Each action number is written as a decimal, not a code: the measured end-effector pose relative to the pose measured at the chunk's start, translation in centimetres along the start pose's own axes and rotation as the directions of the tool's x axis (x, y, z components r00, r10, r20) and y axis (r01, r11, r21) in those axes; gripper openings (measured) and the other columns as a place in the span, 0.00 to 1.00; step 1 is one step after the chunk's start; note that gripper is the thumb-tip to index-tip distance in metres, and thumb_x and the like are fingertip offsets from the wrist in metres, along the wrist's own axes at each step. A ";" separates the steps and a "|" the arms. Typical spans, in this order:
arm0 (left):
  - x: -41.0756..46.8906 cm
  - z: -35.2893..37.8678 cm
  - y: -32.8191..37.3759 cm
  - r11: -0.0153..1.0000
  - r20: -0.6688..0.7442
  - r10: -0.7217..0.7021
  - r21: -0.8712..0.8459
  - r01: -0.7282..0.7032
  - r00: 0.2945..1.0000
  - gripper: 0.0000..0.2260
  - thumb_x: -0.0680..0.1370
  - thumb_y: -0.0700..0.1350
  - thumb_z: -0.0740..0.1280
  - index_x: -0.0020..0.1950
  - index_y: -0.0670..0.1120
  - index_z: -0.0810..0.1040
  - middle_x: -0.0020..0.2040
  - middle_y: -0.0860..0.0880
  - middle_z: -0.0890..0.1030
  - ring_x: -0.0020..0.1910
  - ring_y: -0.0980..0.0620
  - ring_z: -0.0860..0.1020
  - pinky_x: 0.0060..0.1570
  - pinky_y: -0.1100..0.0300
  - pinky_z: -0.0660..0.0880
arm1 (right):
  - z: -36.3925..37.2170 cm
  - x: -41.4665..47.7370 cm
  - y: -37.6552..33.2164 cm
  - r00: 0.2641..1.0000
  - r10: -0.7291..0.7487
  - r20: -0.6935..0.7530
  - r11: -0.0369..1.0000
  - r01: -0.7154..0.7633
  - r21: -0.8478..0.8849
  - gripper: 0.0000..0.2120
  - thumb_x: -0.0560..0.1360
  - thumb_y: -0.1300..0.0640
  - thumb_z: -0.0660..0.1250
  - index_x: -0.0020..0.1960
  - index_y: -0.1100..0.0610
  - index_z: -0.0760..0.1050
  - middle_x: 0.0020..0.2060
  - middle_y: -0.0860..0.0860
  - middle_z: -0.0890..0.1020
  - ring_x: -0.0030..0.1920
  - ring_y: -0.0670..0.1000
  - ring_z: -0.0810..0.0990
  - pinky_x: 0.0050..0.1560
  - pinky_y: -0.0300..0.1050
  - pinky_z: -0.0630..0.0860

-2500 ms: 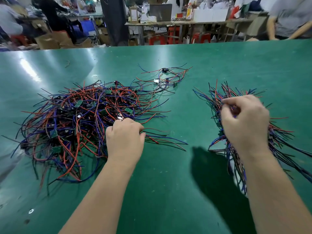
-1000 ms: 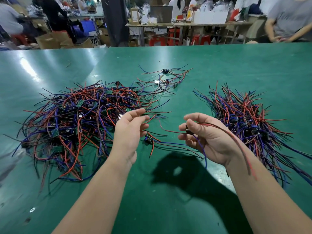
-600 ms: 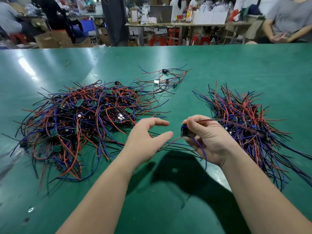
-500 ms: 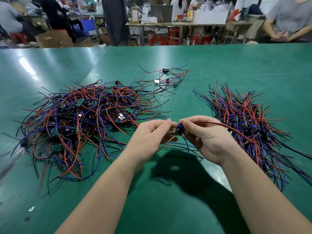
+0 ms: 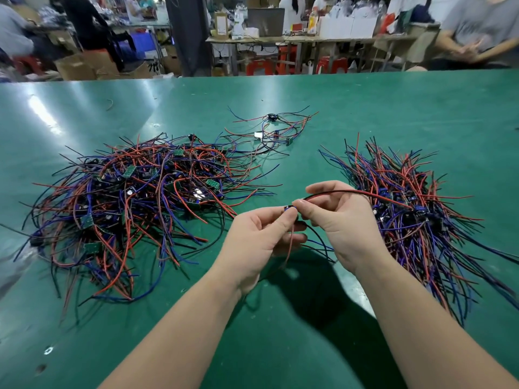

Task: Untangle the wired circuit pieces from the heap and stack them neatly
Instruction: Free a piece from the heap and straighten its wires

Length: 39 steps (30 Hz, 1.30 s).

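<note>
Both grips meet low over the counter (image 5: 393, 102), front-centre, btwn the 2 wire masses.

Left grip (image 5: 258, 240): thumb + forefinger pinch a small dark/blue circuit piece (image 5: 289, 208) at the fingertips. The other fingers are curled loosely underneath, palm turned inward.

Right grip (image 5: 342, 220): thumb + forefinger pinch the piece's red wire (image 5: 365, 193) right beside the component, so the tips of both grips nearly touch. From that pinch the red wire arcs over the top of the right grip and runs out to the right, w/ its far end over the stack. A reddish lead (image 5: 290, 245) hangs down from the piece across the left palm. Thin black + blue leads trail below the grips toward the counter.

Heap (image 5: 134, 203): tangled red, blue + black wires w/ small green boards mixed in. It lies left of the left grip, and its nearest loose strands reach close to that grip's knuckles.

Stack (image 5: 415, 220): just right of the right grip. Its wires lie roughly aligned, fanning out at both ends, w/ dark components in a band across the middle.

A small loose cluster (image 5: 278, 130) of a few wired pieces sits farther back, apart from both.

Bkgd: cartons, white boxes and red stools at the far benches, w/ seated people. Any print on the boxes is too small to read.
</note>
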<state>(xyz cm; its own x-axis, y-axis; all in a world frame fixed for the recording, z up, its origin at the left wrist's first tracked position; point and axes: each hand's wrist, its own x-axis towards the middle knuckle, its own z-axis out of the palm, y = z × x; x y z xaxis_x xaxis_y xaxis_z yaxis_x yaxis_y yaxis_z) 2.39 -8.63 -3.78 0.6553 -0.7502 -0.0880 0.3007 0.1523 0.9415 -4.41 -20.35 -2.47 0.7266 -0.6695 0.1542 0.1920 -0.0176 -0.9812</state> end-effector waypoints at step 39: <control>0.2 -1.1 0.9 0.982 -0.063 0.003 0.190 0.009 0.998 0.06 0.73 0.34 0.71 0.36 0.42 0.80 0.33 0.43 0.82 0.28 0.52 0.78 0.35 0.60 0.78 | -3.4 1.7 -2.0 0.956 0.179 -0.231 0.838 -0.025 0.545 0.05 0.74 0.59 0.67 0.40 0.59 0.74 0.31 0.48 0.82 0.34 0.54 0.85 0.27 0.34 0.76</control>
<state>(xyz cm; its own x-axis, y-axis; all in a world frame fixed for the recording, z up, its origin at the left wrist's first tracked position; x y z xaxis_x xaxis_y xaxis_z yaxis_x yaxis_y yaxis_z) 3.49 -7.93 -3.29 0.6989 -0.7074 -0.1054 0.1692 0.0203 0.9854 -5.81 -23.94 -0.68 0.5770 -0.8149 -0.0546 0.5020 0.4065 -0.7633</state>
